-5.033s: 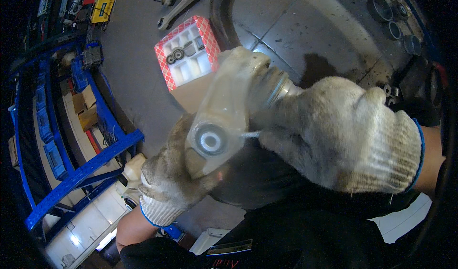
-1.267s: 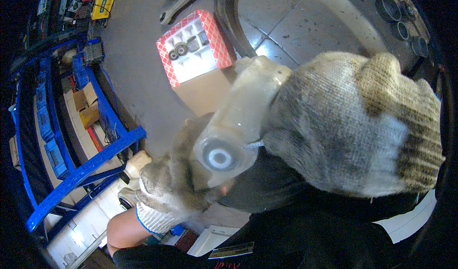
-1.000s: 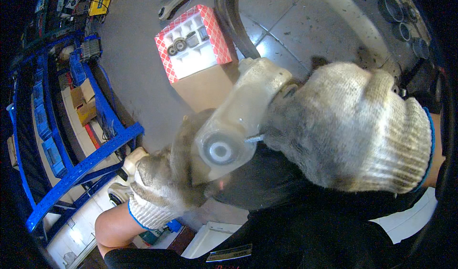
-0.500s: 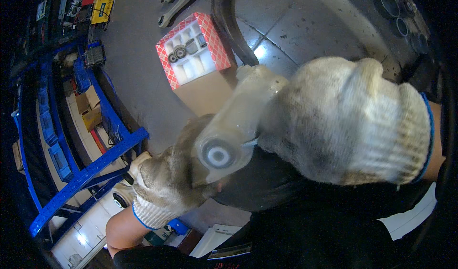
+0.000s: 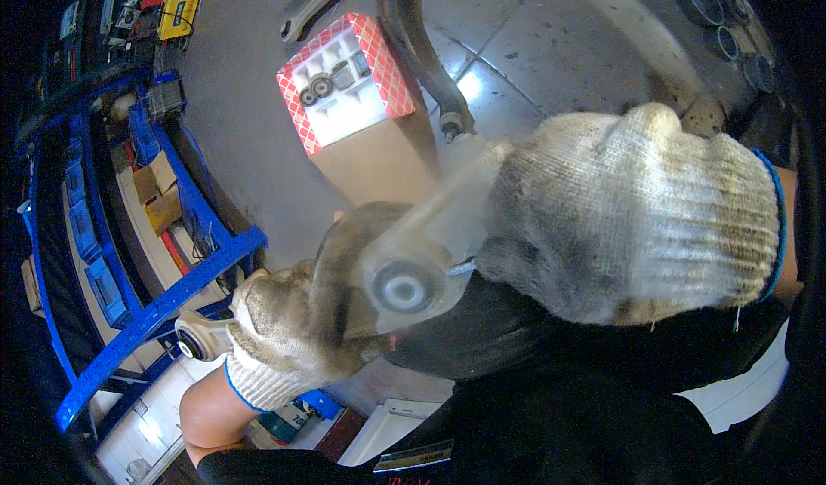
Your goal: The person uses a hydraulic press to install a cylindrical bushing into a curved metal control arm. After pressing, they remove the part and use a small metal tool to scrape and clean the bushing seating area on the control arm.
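I wear knitted white work gloves, dark with grime on the fingers. My left hand is closed round a pale metal suspension control arm, blurred by motion. A round rubber bushing faces up in it beside my left fingers. Another bushing end sticks out past the left side of that glove. Against the arm's right side, my right hand is curled in a fist, and what it grips is hidden. A thin bright metal piece shows between this fist and the bushing.
A red-and-white carton with foam slots and rubber-ringed parts stands open ahead. Dark curved arms lie beyond it on the tiled floor. A blue metal rack with bins is at left. Metal rings sit far right.
The control arm's near bushing has shifted slightly right and down, while the end beyond my left glove has moved left and up. My right fist has hardly moved and stays closed.
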The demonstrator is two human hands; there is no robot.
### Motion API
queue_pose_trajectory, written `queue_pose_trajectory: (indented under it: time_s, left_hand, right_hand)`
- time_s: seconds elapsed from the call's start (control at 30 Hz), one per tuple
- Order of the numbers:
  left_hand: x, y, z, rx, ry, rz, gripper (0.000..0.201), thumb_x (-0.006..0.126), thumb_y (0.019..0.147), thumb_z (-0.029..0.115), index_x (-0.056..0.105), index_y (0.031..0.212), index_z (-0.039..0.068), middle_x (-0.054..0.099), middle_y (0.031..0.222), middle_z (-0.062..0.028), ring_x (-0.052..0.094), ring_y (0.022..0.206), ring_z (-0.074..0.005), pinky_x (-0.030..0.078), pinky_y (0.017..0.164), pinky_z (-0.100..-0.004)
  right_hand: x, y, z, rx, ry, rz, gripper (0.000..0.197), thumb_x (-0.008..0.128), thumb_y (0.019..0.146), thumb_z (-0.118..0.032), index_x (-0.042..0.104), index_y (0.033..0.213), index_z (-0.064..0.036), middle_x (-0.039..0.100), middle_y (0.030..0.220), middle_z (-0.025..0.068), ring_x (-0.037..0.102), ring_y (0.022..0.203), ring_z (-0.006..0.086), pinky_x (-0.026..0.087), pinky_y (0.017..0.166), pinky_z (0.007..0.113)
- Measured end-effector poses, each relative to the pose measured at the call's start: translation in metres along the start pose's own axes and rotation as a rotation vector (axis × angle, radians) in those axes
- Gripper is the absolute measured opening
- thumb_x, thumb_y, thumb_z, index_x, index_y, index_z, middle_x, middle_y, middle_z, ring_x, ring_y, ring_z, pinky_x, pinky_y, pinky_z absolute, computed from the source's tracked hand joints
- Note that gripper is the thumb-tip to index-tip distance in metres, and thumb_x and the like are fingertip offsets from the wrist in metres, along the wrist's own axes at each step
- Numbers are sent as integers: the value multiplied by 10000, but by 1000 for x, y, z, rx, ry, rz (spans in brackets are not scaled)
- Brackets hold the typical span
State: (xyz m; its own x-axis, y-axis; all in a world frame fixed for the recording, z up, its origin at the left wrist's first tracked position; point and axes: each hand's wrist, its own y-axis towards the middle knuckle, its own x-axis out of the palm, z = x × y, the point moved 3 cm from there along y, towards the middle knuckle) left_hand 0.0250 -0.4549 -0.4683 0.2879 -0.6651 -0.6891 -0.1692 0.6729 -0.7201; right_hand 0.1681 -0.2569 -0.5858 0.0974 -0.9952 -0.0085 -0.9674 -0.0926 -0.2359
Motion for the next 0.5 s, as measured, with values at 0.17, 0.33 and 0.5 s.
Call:
queue_pose_trajectory:
  time_s: [0.17,0.33,0.5]
  left_hand:
    - [3,-1,-6,41,4,30,1147,848,657,529,274,1506,14,736,931,-165,741,712,-312,604,627,-382]
    - [6,-4,-8,35,-2,32,1104,843,663,534,327,1487,11,737,934,-169,743,713,-314,608,609,-387]
    - [6,-5,-6,107,-46,127,958,840,676,521,469,1389,0,731,891,-167,739,717,-305,609,617,-392]
  right_hand:
    - [8,-1,0,6,21,-14,360,528,1012,-304,566,1276,-62,623,1162,187,642,1078,269,585,885,390]
    - [8,-4,-4,11,13,-16,367,526,1013,-306,559,1287,-64,619,1176,187,638,1090,266,584,892,388]
    - [6,-2,0,22,24,-11,374,524,1014,-308,552,1298,-66,614,1189,187,635,1103,263,584,900,386]
